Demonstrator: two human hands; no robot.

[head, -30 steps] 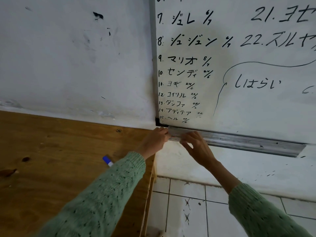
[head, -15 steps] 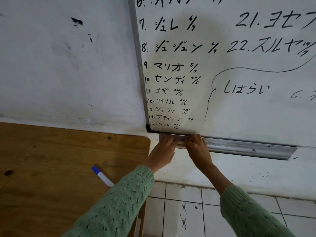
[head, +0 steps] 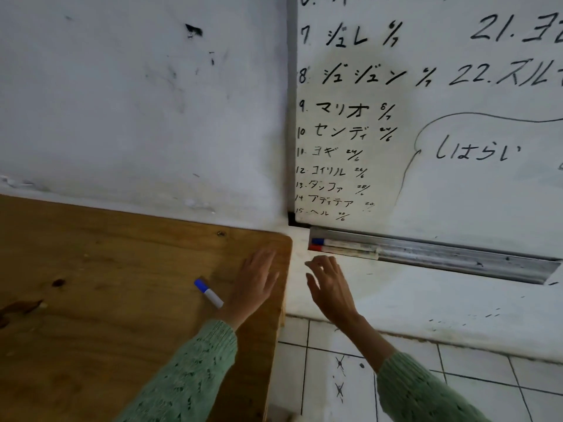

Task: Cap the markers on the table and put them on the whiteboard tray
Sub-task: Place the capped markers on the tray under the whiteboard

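Note:
Two capped markers lie side by side at the left end of the metal whiteboard tray (head: 457, 257): a blue-capped marker (head: 341, 242) behind and a red-capped marker (head: 344, 250) in front. A third, blue-capped marker (head: 209, 293) lies on the wooden table (head: 106, 284), partly hidden under my left wrist. My left hand (head: 254, 283) hovers over the table's right corner, fingers spread and empty. My right hand (head: 330, 284) is just below the tray's left end, fingers loosely curled, holding nothing.
The whiteboard (head: 441, 117) with black handwriting hangs on the wall above the tray. A narrow gap separates the table's right edge from the wall, with white floor tiles (head: 350, 379) below. The tray's right stretch holds nothing visible.
Both hands have drawn back and down from the tray's left end, uncovering the two markers lying in it. The left hand now sits over the table corner.

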